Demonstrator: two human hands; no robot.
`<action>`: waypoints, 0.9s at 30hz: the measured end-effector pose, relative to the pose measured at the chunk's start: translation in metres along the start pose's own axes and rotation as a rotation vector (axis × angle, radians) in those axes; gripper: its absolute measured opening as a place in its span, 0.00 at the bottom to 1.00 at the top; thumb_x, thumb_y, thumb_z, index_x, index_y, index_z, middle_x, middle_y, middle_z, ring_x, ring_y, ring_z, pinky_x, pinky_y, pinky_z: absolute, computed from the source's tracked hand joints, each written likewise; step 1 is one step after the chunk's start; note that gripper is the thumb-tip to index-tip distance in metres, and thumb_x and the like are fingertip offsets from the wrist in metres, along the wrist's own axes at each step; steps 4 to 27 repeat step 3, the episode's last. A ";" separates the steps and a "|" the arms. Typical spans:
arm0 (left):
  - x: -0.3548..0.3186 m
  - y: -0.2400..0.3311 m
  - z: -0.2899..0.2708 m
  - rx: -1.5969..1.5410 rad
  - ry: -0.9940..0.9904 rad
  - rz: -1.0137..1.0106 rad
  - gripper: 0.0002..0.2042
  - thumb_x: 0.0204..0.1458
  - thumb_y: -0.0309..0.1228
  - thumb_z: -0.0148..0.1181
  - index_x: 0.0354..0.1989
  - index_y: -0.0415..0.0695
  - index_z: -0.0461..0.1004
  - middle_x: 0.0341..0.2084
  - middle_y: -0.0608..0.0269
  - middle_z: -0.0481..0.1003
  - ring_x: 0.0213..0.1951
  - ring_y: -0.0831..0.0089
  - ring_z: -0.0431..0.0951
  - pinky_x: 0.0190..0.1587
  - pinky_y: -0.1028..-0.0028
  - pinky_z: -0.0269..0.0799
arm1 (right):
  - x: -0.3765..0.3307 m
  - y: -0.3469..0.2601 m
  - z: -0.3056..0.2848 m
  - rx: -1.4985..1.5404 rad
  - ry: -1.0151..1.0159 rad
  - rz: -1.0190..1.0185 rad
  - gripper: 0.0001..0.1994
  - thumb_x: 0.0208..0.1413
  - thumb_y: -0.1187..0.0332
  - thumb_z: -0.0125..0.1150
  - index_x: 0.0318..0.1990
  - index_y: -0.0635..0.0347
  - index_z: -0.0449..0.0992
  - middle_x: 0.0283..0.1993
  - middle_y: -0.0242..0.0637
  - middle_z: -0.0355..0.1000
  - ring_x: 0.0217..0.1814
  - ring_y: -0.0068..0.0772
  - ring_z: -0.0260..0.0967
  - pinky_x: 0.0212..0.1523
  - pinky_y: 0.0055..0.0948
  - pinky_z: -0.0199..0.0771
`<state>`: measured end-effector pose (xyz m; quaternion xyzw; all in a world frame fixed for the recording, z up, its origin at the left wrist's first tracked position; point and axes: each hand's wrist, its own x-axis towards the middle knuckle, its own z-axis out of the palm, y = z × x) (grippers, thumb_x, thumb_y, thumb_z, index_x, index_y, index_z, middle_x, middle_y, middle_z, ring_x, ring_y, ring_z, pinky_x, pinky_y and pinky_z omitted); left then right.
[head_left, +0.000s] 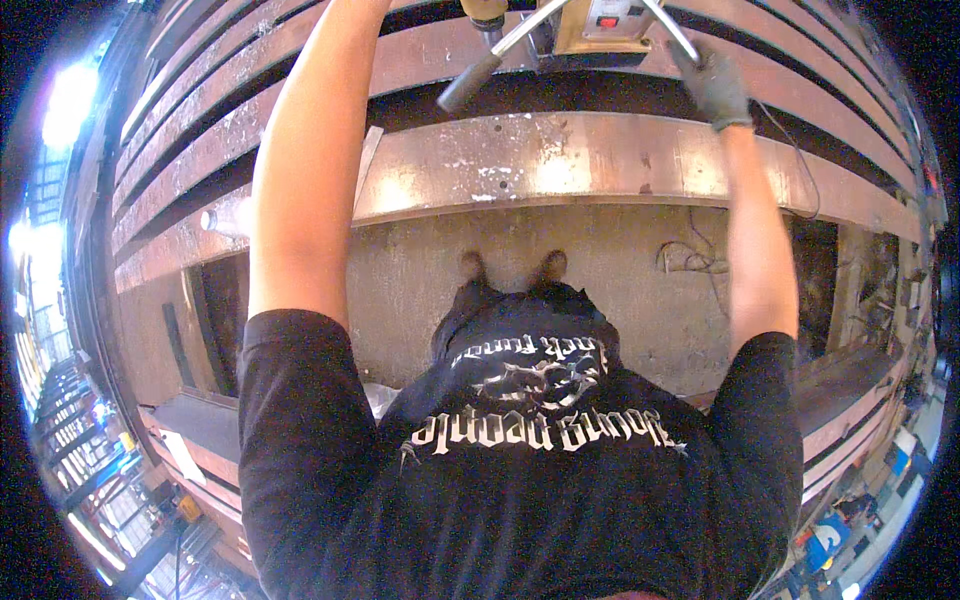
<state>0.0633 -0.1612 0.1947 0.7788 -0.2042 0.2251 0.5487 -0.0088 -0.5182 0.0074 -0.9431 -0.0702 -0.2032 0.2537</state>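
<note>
My right hand (718, 88), in a dark grey work glove, is closed around the end of a metal lever (672, 30). This lever belongs to a yellowish machine (590, 32) with a red switch, which looks like a magnetic drill; its top is cut off by the frame. A second lever with a dark grip (470, 84) points down to the left. Beside it a cylindrical tool part (487, 12) shows at the upper edge. My left forearm (310, 140) reaches up past the top of the picture, so the left hand is hidden.
Long rusty steel beams (560, 150) run side by side across the front. A pale cylindrical object (225, 219) lies near my left forearm. Loose cable (690, 258) lies on the concrete floor (620, 300) at right. More steel beams (200, 455) lie behind me.
</note>
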 end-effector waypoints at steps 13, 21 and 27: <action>-0.003 0.003 0.008 0.146 0.056 0.015 0.38 0.52 0.39 0.74 0.68 0.37 0.63 0.55 0.47 0.80 0.54 0.59 0.82 0.60 0.64 0.75 | 0.030 0.035 -0.034 -0.215 -0.136 0.100 0.28 0.65 0.40 0.59 0.55 0.57 0.81 0.41 0.55 0.82 0.47 0.43 0.84 0.48 0.43 0.80; -0.003 0.003 0.008 0.146 0.056 0.015 0.38 0.52 0.39 0.74 0.68 0.37 0.63 0.55 0.47 0.80 0.54 0.59 0.82 0.60 0.64 0.75 | 0.030 0.035 -0.034 -0.215 -0.136 0.100 0.28 0.65 0.40 0.59 0.55 0.57 0.81 0.41 0.55 0.82 0.47 0.43 0.84 0.48 0.43 0.80; -0.003 0.003 0.008 0.146 0.056 0.015 0.38 0.52 0.39 0.74 0.68 0.37 0.63 0.55 0.47 0.80 0.54 0.59 0.82 0.60 0.64 0.75 | 0.030 0.035 -0.034 -0.215 -0.136 0.100 0.28 0.65 0.40 0.59 0.55 0.57 0.81 0.41 0.55 0.82 0.47 0.43 0.84 0.48 0.43 0.80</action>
